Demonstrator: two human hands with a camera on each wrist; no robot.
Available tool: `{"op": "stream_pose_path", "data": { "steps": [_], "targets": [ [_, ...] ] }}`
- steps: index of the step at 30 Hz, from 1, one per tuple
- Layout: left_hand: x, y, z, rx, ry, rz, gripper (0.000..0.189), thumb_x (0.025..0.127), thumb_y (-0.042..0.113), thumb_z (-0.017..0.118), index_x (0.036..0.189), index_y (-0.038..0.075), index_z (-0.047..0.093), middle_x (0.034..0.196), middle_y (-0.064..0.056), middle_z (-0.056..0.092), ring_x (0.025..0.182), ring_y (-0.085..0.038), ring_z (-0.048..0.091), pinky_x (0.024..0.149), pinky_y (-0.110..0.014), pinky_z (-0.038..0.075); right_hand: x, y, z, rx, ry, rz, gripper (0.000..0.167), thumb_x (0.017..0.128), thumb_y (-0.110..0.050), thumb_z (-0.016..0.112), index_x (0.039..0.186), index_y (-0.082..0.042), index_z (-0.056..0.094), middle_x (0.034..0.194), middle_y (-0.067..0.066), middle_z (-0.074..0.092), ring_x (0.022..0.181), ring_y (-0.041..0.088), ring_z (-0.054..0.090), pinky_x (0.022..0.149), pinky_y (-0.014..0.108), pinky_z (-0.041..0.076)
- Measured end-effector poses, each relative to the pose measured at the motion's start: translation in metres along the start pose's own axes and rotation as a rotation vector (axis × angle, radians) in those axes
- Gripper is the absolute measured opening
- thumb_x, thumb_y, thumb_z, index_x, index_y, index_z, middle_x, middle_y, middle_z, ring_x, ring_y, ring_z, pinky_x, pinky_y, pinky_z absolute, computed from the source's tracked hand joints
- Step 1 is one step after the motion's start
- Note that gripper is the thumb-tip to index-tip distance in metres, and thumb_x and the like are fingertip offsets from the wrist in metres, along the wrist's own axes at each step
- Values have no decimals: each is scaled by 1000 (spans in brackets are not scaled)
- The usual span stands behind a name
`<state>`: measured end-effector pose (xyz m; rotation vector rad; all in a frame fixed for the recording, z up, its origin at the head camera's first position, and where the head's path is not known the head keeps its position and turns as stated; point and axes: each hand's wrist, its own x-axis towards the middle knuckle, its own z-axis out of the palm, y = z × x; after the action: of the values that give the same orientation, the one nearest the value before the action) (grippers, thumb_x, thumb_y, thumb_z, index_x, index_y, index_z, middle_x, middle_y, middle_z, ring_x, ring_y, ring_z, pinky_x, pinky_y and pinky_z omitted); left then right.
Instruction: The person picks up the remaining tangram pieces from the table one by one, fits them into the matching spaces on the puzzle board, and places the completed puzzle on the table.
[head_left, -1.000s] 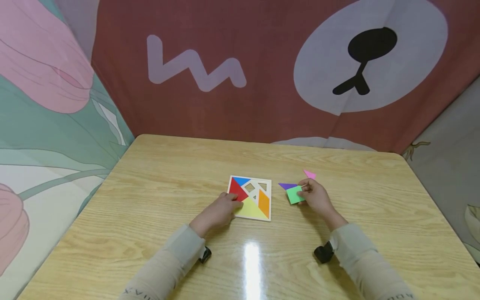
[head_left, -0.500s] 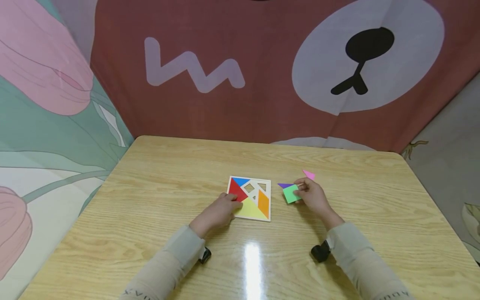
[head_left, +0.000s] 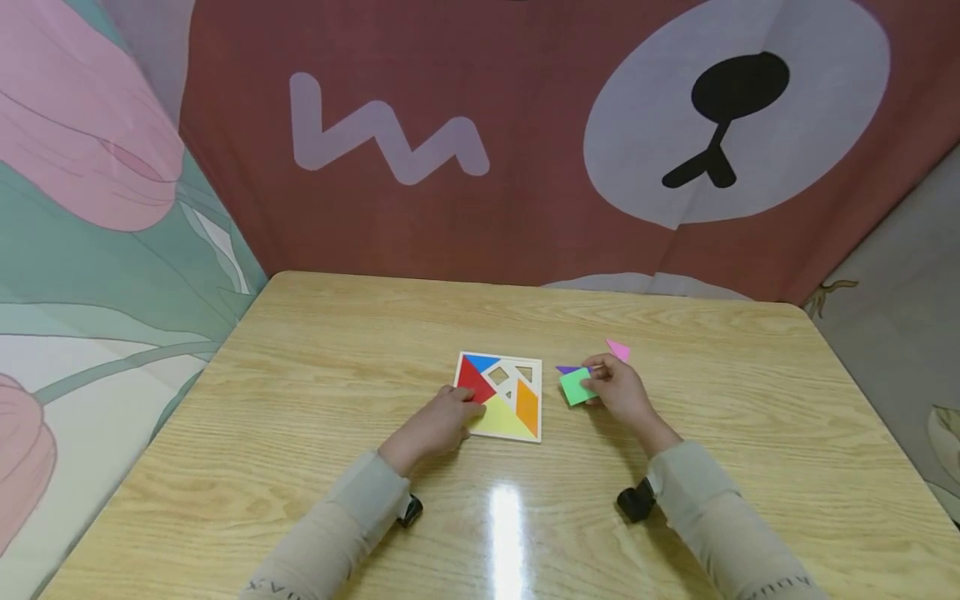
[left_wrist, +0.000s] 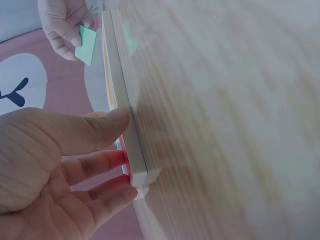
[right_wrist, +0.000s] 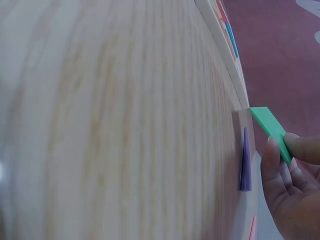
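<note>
A square tangram board [head_left: 512,372] lies on the table, holding red [head_left: 472,382], blue, yellow and orange pieces, with several vacant slots at its upper right. My left hand [head_left: 437,418] holds the board at its left side; in the left wrist view the thumb [left_wrist: 118,119] lies along its edge and fingers touch the red piece. Right of the board, my right hand [head_left: 627,393] pinches a green tangram piece [right_wrist: 270,126] between thumb and fingers, raised off the table. A purple triangle [right_wrist: 246,167] lies beneath it, partly hidden in the head view.
A pink triangle [head_left: 619,349] lies on the table just beyond my right hand. The wooden table [head_left: 337,325] ends at the back against a reddish-brown cloth [head_left: 450,225]. A black wrist camera [head_left: 636,502] sits under the right cuff, another under the left.
My right hand has shifted slightly left toward the board with the green piece, covering more of the purple triangle. My left hand and the board have stayed in place.
</note>
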<state>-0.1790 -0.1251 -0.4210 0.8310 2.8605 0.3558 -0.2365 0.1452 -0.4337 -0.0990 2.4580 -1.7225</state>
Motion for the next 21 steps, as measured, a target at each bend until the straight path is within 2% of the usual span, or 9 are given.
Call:
{"op": "stream_pose_path", "data": {
  "steps": [10,16,21],
  "targets": [
    [0,-1,1,-7,5,9,28,77,2,57,104,9,59,114,-13,48,97,-27,42,86,-34,36,3,-1,8,-12,7,-12,26,78,9,53,104,10,48,84,17,48,68,15,48,58,32,50],
    [-1,-1,0,7,21,31,26,76,2,58,102,8,59,112,-13,48,96,-28,43,84,-35,36,3,-2,15,-33,9,9,26,78,9,53,104,9,49,84,15,48,68,16,48,57,31,50],
    [-2,0,-1,-9,17,25,27,76,2,58,102,8,59,113,-13,48,97,-28,43,85,-35,36,4,-1,20,-32,1,22,25,78,9,52,103,8,49,85,16,47,68,17,47,57,30,50]
  ]
}}
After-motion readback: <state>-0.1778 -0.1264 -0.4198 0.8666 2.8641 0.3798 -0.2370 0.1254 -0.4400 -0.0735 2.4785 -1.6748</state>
